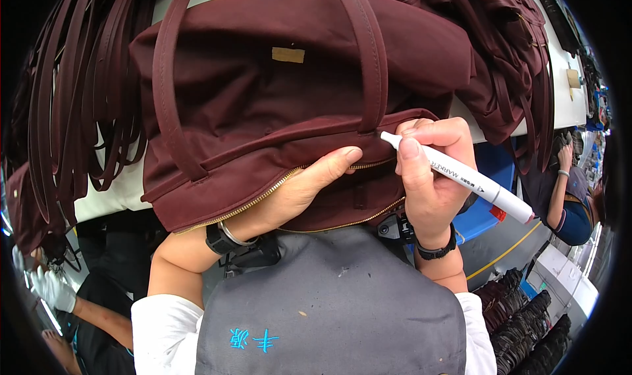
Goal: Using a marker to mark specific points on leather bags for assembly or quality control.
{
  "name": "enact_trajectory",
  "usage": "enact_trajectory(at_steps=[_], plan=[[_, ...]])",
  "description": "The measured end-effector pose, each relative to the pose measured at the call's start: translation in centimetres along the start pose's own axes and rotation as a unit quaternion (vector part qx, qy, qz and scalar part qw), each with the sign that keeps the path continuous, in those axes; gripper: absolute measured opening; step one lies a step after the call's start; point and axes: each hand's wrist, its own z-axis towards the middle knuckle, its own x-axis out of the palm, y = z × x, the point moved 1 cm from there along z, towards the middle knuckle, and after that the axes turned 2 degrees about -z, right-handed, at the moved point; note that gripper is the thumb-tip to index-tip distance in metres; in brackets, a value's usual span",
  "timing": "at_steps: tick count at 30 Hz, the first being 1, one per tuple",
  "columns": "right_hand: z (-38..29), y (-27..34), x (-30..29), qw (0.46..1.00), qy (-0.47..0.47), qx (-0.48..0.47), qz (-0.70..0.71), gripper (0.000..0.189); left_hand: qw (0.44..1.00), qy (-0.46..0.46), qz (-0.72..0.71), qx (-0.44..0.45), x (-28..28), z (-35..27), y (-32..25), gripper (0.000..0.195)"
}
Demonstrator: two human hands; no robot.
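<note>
A maroon fabric bag (pixel 256 93) with two long handles lies before me, its brass zipper (pixel 256 197) undone along the near edge. My left hand (pixel 296 192) reaches into the zipper opening, thumb outside on the cloth, fingers hidden under the fabric. My right hand (pixel 434 172) holds a white marker pen (pixel 459 175); its narrow tip end points at the base of the right handle (pixel 370 74), close to the stitching. Whether the tip touches the bag I cannot tell. A small tan patch (pixel 288 55) sits on the bag's body.
Maroon straps (pixel 103 79) hang at the left of the white table (pixel 113 205). More maroon bags (pixel 493 54) are piled at the right, above a blue surface (pixel 476 217). A person's gloved hand (pixel 52 288) is at lower left; another person (pixel 572 207) is at far right.
</note>
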Motion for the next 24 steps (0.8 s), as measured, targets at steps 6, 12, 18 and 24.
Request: enact_trajectory(at_steps=[6,12,18,24], plan=[[0.12,-0.14,0.02,0.999,-0.001,-0.036,-0.017,0.008,1.0,0.014,0.022,-0.015,-0.3,0.07,0.04,0.026],[0.0,-0.39,0.02,0.999,-0.008,-0.045,-0.007,0.009,0.999,0.026,0.025,-0.022,-0.32,0.03,0.05,0.028],[-0.01,-0.23,0.04,1.0,-0.013,-0.019,0.015,0.008,0.998,0.014,0.056,-0.033,-0.54,0.08,0.47,0.029],[0.05,-0.32,-0.01,1.0,0.001,-0.022,0.0,0.008,0.999,0.002,-0.004,-0.041,-0.22,-0.01,0.63,0.029]])
